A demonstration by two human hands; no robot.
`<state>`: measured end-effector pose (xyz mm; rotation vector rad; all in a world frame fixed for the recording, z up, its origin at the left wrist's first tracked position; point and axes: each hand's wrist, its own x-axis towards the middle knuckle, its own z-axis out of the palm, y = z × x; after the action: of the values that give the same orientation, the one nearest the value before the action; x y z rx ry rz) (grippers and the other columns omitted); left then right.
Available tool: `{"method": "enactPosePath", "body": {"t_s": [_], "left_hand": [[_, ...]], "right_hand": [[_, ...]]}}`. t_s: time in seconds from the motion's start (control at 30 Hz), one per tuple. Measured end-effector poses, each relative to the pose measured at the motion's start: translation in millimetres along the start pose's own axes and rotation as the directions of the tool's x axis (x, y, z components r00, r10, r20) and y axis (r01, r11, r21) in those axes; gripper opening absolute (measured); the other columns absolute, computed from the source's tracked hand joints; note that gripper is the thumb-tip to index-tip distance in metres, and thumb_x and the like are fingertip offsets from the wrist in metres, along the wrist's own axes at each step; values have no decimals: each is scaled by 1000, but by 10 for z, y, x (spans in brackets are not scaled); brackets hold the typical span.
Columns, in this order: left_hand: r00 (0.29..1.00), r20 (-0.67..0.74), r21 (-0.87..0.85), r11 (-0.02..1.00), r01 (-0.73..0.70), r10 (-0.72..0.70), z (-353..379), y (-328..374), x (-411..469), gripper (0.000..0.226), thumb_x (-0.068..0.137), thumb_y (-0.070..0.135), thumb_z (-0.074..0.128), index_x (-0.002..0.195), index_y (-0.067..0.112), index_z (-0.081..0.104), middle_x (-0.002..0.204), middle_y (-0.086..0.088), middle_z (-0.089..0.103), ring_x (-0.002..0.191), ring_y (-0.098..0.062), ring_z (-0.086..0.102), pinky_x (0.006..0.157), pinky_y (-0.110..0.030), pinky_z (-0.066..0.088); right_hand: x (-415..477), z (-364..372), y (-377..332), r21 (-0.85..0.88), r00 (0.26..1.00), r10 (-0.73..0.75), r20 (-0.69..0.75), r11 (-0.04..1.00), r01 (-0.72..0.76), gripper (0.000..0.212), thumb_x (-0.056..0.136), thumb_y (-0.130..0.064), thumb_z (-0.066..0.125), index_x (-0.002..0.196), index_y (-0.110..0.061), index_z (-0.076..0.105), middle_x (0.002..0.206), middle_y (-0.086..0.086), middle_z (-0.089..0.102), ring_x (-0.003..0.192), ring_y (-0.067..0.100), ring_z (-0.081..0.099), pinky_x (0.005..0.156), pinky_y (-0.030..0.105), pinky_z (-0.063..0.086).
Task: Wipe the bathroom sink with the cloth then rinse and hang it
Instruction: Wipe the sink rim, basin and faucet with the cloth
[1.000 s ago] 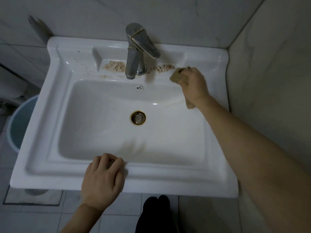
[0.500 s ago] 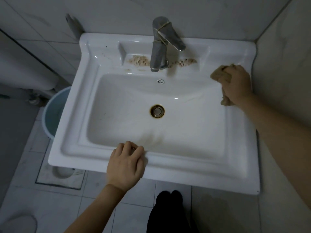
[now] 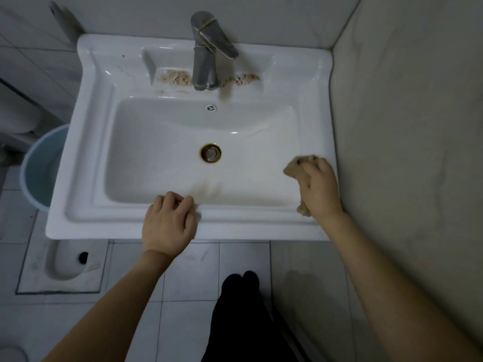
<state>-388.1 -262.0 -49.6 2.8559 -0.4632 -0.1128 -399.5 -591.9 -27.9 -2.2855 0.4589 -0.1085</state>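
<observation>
Room: tiled bathroom corner, pale tiles behind, a grey side wall [image 3: 405, 126] on the right.
Sink [image 3: 86, 158]: white and rectangular, its right rim against the side wall; a rust-ringed drain [image 3: 211, 152] sits in the middle of the bowl.
Faucet [image 3: 205, 56]: grey metal, upright on the back ledge, lever angled to the right.
Stains [image 3: 175, 77]: brown crust on the back ledge, on both sides of the faucet's base.
Cloth [image 3: 295, 169]: tan and crumpled, on the sink's right ledge toward the front corner.
Right hand [image 3: 320, 189]: fingers curled round the cloth, holding it down on the ledge just beside the wall; bunched ends stick out beyond the fingers and below the heel of the hand.
Left hand [image 3: 168, 223]: resting on the front ledge, fingers curled in, holding nothing.
Bucket [image 3: 41, 165]: pale blue, on the floor, partly hidden under the sink's left rim.
Floor tiles [image 3: 190, 270]: light, with dark trouser legs [image 3: 243, 309] over them.
</observation>
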Motion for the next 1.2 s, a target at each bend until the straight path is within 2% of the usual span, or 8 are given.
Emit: {"method": "enactPosePath", "body": {"t_s": [0.27,0.37,0.53,0.6,0.87,0.97,1.07,1.2], "left_hand": [[1000,-29,-5,1000,12,-12,22,6,-28,26,85,28,39,93,14,60,91,-9,55,80,-29,43,66,-33,31],[999,-29,4,1000,20,-20,33,3,-27,25,87,27,40,94,15,60,92,-8,55,81,-29,44,66,-34,33],[999,-52,-3,1000,2,-3,49,-5,-17,20,88,26,44,94,15,60,91,-8,55,80,-28,44,64,-33,32],[998,-64,3,1000,-3,3,53,-2,-13,19,87,25,45,93,15,60,90,-8,55,78,-28,44,64,-33,31],[1000,27,-18,1000,14,-14,-30,32,-5,28,89,33,39,92,13,59,89,-10,55,80,-31,48,66,-35,35],[987,148,-155,984,92,-69,-160,88,-45,34,96,27,38,105,6,62,102,-16,59,94,-36,51,79,-45,46],[964,181,-415,874,253,-194,-508,308,-248,31,100,19,40,120,8,61,114,-11,63,106,-29,56,88,-38,45],[891,213,-737,532,416,-401,-916,496,-937,17,97,17,47,103,19,63,92,-7,69,87,-24,63,79,-38,51]], "right_hand": [[-667,116,37,126,983,170,-74,979,-160,13,93,-16,56,96,-28,61,112,0,45,72,22,63,40,35,55],[-746,247,45,-2,987,117,-108,993,-118,9,92,-21,56,98,-19,62,112,0,46,90,24,61,65,40,60],[-816,582,-180,-58,996,4,-85,998,-9,9,89,-14,57,94,-11,62,102,6,48,85,27,59,65,43,58],[-852,735,-374,-118,995,-72,-75,991,63,14,83,-4,61,96,-4,66,100,15,54,86,30,59,81,29,49],[-890,656,-665,-46,976,-54,213,997,65,26,87,-13,61,111,-3,66,106,14,54,94,22,53,83,17,33],[-1036,483,-750,110,946,48,319,990,-88,15,87,-15,63,91,-2,68,87,10,60,79,13,53,73,23,40],[-1221,336,-845,328,904,168,393,893,-308,26,85,-17,68,66,-4,58,59,7,54,57,9,48,54,23,35],[-1441,288,-1019,407,914,109,390,870,-278,16,85,-14,69,74,-4,65,65,1,59,60,9,52,56,23,39]]}}
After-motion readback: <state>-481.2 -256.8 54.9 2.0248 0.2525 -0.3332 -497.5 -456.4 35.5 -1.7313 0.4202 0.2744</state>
